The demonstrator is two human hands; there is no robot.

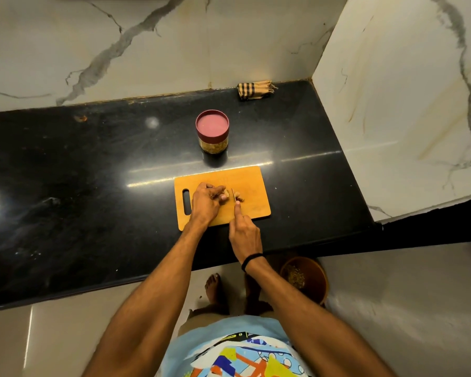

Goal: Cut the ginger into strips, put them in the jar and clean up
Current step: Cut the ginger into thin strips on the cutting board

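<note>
Ginger (228, 196) is lying on the cutting board (253, 183) on the counter (93, 172). The left hand (206, 201) is pinching it with curled fingers, while the right hand (245, 235) is gripping the knife (232, 195), blade across it.

The ginger (227, 194) is lying near the middle of the cutting board (253, 186), a small pale-brown lump that you are pinning down with the curled fingertips of your left hand (206, 201). A few cut bits (239, 198) are lying just to its right. The knife (232, 194) is standing edge-on between the lump and the bits, its thin blade running away from you. Your right hand (245, 232) is gripping it with the forefinger stretched along the top, and the handle is hidden. The jar (212, 134) is standing upright on the counter just beyond the board's far edge. Its dark red lid is sitting on it, and yellowish pieces are showing through its clear wall.
</note>
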